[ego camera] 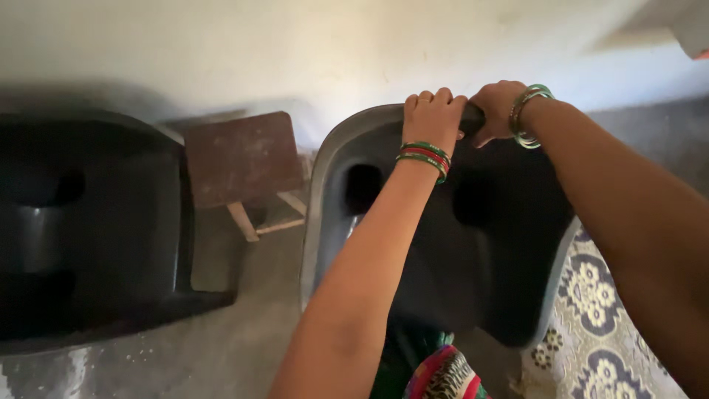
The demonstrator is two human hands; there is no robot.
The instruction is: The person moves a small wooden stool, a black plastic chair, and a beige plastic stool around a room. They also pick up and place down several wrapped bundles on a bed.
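at the far left a dark plastic chair (88,229) stands on the grey floor (221,347), its glossy back and seat mostly in shadow. just right of it, against the pale wall (295,52), sits a small brown wooden stool (244,159) with pale legs, tilted a little, close to the first chair but not clearly touching it.

right of the stool is a second dark plastic chair (473,244), seen from above and behind its back, with two oval cut-outs in the backrest and a grey-lit rim along its left edge. the left hand (434,114) is closed over the top edge of this chair's back, fingers curled over the rim, with green and red bangles (425,157) on the wrist. touching it on the right, the right hand (496,107) also grips the same top edge, fingers wrapped over and under, with green bangles (528,114) on its wrist. both forearms reach forward from the bottom of the view.

below the chair a bit of bright patterned cloth (443,377) shows. at the far right a cream mat with blue floral medallions (605,332) lies on the floor, its edge under the chair's right side.
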